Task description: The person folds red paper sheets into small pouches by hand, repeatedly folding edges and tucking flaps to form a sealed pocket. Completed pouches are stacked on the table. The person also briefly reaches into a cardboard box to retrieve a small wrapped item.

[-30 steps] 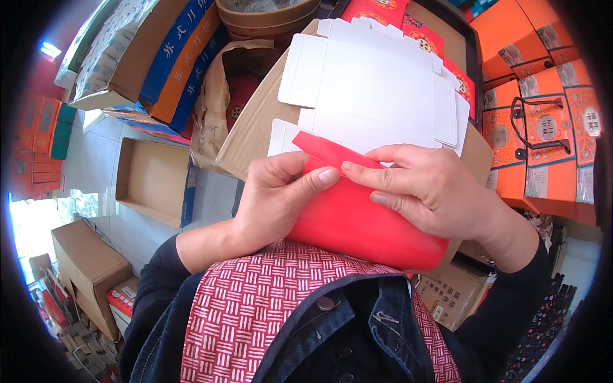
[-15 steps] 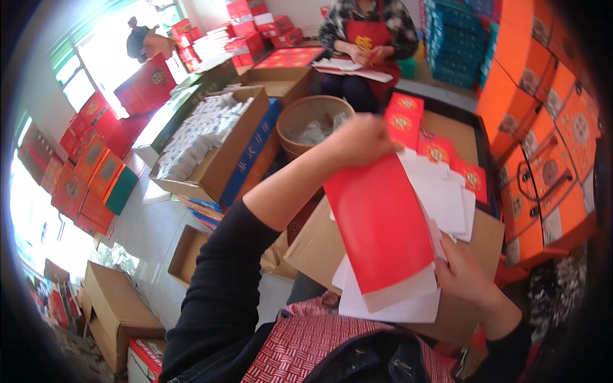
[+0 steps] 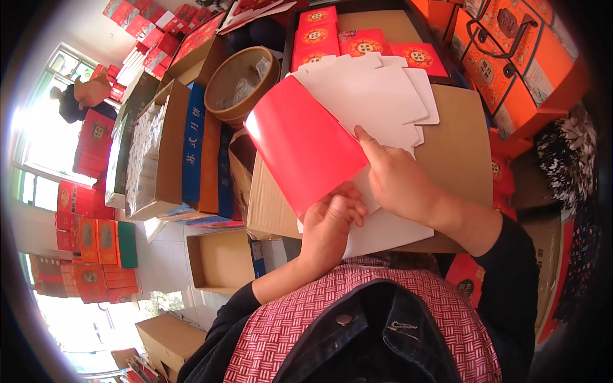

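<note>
We are placing the right hand (image 3: 405, 175) at the right edge of the red sheet (image 3: 306, 140), curling the left hand (image 3: 332, 220) by its near end; whether either is gripping, we cannot tell. The sheet is partly covering white blanks (image 3: 370, 92) on a cardboard board (image 3: 460, 153). Left, a round bin (image 3: 225, 80) is holding clear wrappers (image 3: 246, 86); a carton (image 3: 171, 143), white packets (image 3: 145, 153). Far, a dark-rimmed tray (image 3: 393, 24) is holding red packs (image 3: 316, 37). Orange boxes (image 3: 543, 76) are standing right.

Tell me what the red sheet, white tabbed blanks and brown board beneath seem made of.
Red sheet: probably coated card, glossy; bright sheen along one edge.
White tabbed blanks: likely matte paperboard; thin, crisply cut.
Brown board: apparently cardboard, matte; dull tan surface.
</note>
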A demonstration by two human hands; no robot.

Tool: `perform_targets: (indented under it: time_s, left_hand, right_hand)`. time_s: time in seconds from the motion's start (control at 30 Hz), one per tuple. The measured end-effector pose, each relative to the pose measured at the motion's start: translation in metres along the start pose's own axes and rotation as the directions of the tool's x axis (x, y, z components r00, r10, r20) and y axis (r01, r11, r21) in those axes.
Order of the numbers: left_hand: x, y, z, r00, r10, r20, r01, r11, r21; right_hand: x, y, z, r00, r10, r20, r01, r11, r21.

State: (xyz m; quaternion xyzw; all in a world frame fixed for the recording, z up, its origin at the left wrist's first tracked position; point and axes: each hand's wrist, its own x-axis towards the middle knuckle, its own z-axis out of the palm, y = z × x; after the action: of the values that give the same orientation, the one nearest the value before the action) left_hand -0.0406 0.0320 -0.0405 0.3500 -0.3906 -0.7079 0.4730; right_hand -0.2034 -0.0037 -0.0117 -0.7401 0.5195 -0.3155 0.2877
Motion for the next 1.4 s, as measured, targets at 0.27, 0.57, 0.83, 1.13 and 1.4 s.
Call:
perform_targets:
  time_s: [0.27, 0.57, 0.83, 1.13, 1.4]
  left_hand:
    - [0.020, -0.010, 0.006, 0.957, 0.125, -0.263, -0.197, 0.943, -0.270]
    - [0.019, -0.006, 0.007, 0.981, 0.155, -0.120, -0.187, 0.921, -0.341]
    - [0.018, -0.012, -0.003, 0.989, 0.051, -0.141, -0.111, 0.881, -0.461]
    - [0.019, -0.014, -0.003, 0.995, 0.044, -0.086, -0.077, 0.901, -0.426]
    - [0.020, -0.015, -0.001, 0.988, 0.070, -0.135, -0.119, 0.906, -0.406]
  right_hand:
    - [0.008, -0.001, -0.001, 0.994, -0.078, -0.078, 0.097, 0.954, 0.285]
    - [0.031, 0.011, 0.016, 0.992, 0.096, -0.080, -0.054, 0.903, 0.426]
    - [0.032, 0.011, 0.023, 0.976, 0.077, -0.202, -0.006, 0.944, 0.330]
    - [0.028, 0.001, 0.030, 0.970, 0.159, -0.184, -0.079, 0.922, 0.379]
    - [0.024, 0.009, 0.029, 0.994, 0.008, -0.113, 0.052, 0.856, 0.515]
